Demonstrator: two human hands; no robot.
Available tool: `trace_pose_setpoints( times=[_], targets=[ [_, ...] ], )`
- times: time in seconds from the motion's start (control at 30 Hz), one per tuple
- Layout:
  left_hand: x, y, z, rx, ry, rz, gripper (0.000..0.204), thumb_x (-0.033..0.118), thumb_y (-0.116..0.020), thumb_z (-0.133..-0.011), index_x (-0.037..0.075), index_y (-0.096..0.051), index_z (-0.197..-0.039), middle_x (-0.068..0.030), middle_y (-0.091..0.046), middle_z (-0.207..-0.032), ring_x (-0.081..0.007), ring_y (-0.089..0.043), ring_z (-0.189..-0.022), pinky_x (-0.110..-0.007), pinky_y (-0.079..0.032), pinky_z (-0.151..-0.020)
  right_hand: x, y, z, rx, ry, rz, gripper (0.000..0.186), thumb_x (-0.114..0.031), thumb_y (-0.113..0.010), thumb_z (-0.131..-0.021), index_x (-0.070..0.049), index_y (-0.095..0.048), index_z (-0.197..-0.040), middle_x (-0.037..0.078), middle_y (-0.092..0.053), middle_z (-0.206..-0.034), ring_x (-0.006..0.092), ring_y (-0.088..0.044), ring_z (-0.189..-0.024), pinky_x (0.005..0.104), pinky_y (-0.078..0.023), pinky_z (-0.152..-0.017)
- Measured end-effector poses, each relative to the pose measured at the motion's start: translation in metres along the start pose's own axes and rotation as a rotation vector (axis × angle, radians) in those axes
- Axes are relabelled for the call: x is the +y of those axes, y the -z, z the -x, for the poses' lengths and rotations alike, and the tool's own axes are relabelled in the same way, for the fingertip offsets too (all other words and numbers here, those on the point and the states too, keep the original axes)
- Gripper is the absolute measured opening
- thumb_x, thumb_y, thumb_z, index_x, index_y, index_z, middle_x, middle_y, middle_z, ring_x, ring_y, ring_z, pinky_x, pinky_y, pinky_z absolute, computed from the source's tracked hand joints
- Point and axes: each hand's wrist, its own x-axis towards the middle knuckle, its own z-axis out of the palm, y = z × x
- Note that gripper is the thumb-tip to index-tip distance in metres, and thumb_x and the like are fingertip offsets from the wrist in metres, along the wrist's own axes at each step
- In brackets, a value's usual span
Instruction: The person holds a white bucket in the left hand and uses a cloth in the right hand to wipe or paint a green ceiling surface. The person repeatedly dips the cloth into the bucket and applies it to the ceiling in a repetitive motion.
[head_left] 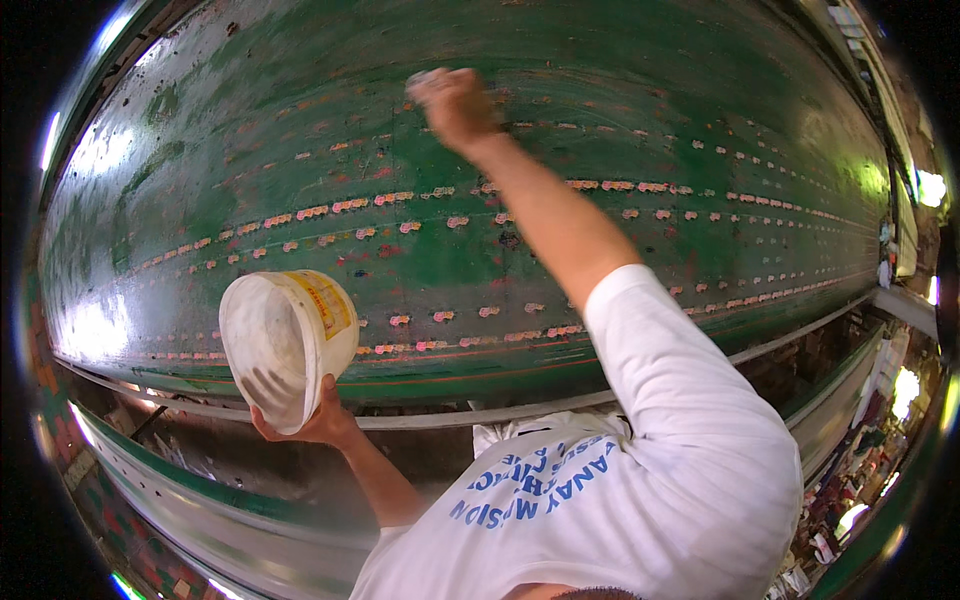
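This appears to be a printing workshop, shown by the long, glossy green table (480, 265) marked with rows of small pink-and-white motifs (350, 205), the 2nd long, grey-topped, green-edged table (230, 530) running beside it, and the jumble of mixed-coloured items (860, 460) at right.

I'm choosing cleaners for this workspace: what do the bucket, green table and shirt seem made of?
Bucket: probably plastic, whitish; what look like the left hand's fingers show dark through its wall.
Table: smooth, glossy green top with bright reflections, perhaps painted or coated; the base material isn't clear.
Shirt: likely cotton-like cloth, matte, with soft creases.
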Motion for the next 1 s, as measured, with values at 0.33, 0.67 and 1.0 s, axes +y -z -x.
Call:
trace_pose_setpoints(
  times=[0.33, 0.67, 1.0],
  targets=[
    [0.022, -0.025, 0.063, -0.141, -0.025, 0.057, 0.121, 0.039, -0.105, -0.07, 0.013, -0.025, -0.157, -0.0198, -0.035, -0.163, -0.0397, -0.043, -0.149, -0.06, -0.039, -0.129, 0.337, 0.3, 0.206, -0.082, -1.138, 0.207, 0.035, -0.038, -0.064, -0.106, -0.033, -0.072, -0.14, 0.003, -0.068, -0.144, 0.0265, -0.072, -0.121, 0.0452, -0.057, -0.105],
    [0.119, -0.046, 0.143, -0.117, -0.042, 0.055, 0.119, 0.037, -0.103, -0.073, 0.012, -0.023, -0.158, -0.0232, -0.033, -0.165, -0.0414, -0.041, -0.15, -0.061, -0.038, -0.129, 0.222, 0.247, 0.213, 0.184, -0.358, 0.184, 0.016, -0.018, -0.075, -0.091, -0.01, -0.079, -0.104, 0.016, -0.076, -0.103, 0.0371, -0.071, -0.098, 0.0499, -0.056, -0.086],
    [0.295, -0.174, 0.25, -0.229, -0.231, 0.07, 0.118, 0.038, -0.103, -0.073, 0.009, -0.026, -0.158, -0.0227, -0.041, -0.16, -0.0416, -0.048, -0.145, -0.061, -0.043, -0.126, 0.057, 0.339, 0.387, -0.202, 0.155, -0.319, 0.03, -0.018, -0.065, -0.093, -0.013, -0.078, -0.12, 0.008, -0.072, -0.123, 0.0313, -0.063, -0.125, 0.0481, -0.047, -0.112]
  ],
)
